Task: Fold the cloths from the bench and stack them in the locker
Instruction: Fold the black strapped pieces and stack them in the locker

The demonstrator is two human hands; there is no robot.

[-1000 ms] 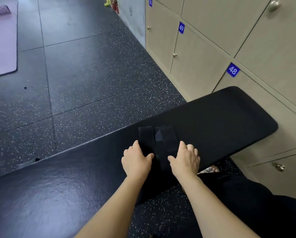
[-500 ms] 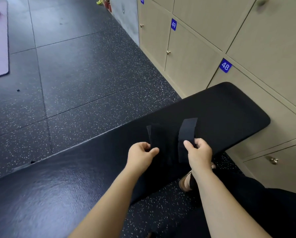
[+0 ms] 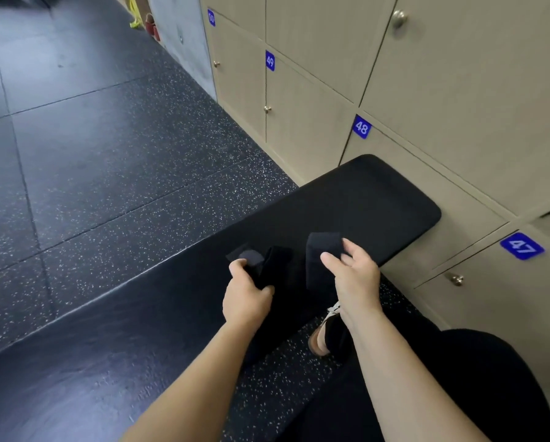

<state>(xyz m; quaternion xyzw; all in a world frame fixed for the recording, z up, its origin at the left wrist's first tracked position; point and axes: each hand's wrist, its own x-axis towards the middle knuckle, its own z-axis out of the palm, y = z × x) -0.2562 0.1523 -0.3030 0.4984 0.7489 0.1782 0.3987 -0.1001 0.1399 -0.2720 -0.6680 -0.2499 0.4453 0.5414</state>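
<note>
Left hand curled round one cloth end; right hand pinches other end between thumb and fingers. A second ago both lay flat on cloth; now ends are raised off bench, by its near edge. Sandalled foot under bench. Beyond far end, lockers 48, 49 shut; tag 47 newly in view.
</note>
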